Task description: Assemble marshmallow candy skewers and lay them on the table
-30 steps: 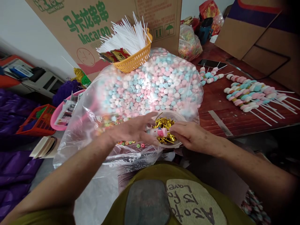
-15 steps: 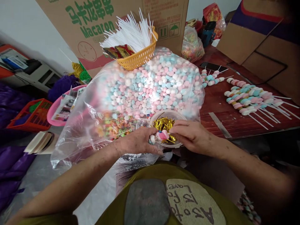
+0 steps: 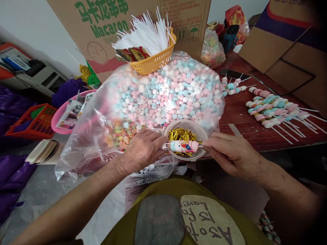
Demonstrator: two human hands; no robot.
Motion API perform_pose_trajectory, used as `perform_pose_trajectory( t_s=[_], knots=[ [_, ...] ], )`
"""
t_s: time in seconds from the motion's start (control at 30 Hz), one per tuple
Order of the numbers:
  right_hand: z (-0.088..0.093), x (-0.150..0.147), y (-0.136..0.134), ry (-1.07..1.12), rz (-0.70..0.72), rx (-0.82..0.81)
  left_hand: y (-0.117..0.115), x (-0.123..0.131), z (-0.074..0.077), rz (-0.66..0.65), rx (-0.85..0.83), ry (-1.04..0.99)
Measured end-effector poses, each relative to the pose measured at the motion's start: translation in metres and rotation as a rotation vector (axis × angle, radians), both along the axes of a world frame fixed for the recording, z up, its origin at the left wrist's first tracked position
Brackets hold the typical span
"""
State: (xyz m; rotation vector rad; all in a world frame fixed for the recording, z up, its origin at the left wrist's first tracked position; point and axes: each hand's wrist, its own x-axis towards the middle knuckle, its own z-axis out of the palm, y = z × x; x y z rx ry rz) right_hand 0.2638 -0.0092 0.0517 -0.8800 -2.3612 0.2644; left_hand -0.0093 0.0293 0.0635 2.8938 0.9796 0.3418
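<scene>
A wrapped marshmallow skewer (image 3: 183,146) in pink, white and blue lies level between both hands, just above a clear bowl (image 3: 195,157) of gold twist ties (image 3: 181,134). My left hand (image 3: 141,149) pinches its left end, fingers closed. My right hand (image 3: 231,153) grips the right end where the stick comes out. Behind the bowl bulges a big clear bag of pink, blue and white marshmallows (image 3: 168,92). A yellow basket (image 3: 153,61) of white sticks rests on top of that bag.
Finished skewers (image 3: 273,109) lie in a row on the red-brown table (image 3: 245,131) at right, a black phone (image 3: 233,74) behind them. A Macaron carton (image 3: 107,30) stands at the back. A pink basin (image 3: 62,117) and red basket (image 3: 33,122) sit on the left.
The hands have drawn apart and the skewer, bunched between the fingers before, is now stretched level over the bowl. My right hand moved right; the camera tilted slightly.
</scene>
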Motion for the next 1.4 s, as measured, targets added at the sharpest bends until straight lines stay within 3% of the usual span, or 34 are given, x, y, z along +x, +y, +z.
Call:
perform_pose_trajectory(
  t_s=[0.1, 0.2, 0.3, 0.47, 0.63, 0.77, 0.83, 0.93, 1.07, 1.13, 1.4],
  knots=[
    [0.004, -0.003, -0.002, 0.025, 0.042, 0.001, 0.003, 0.007, 0.018, -0.042, -0.465, 0.015],
    [0.006, -0.006, -0.005, -0.019, 0.035, 0.106, 0.007, 0.017, 0.028, -0.090, -0.948, -0.045],
    [0.007, -0.001, -0.006, -0.090, 0.016, 0.173, 0.008, 0.021, 0.024, -0.096, -1.192, -0.032],
    [0.005, 0.011, -0.005, -0.062, 0.047, 0.089, 0.007, 0.018, 0.021, -0.052, -1.021, -0.058],
    [0.008, 0.001, -0.001, -0.029, 0.076, -0.014, 0.006, 0.028, 0.020, -0.053, -0.902, -0.008],
    [0.013, -0.004, 0.001, -0.071, 0.086, 0.039, 0.007, 0.035, 0.018, -0.052, -0.842, -0.025],
    [0.014, -0.002, 0.003, -0.106, 0.064, 0.086, 0.008, 0.036, 0.018, -0.035, -0.886, -0.049],
    [0.016, 0.002, 0.006, -0.113, 0.050, 0.177, 0.009, 0.034, 0.019, 0.008, -1.096, -0.094],
    [0.016, 0.004, 0.008, -0.111, 0.171, 0.282, 0.011, 0.034, 0.017, 0.010, -1.492, -0.132],
    [0.017, 0.004, 0.006, -0.132, 0.211, 0.285, 0.012, 0.035, 0.016, 0.016, -1.587, -0.167],
    [0.013, -0.010, 0.002, -0.151, 0.185, 0.319, 0.017, 0.047, 0.019, -0.023, -1.454, -0.114]
  ],
)
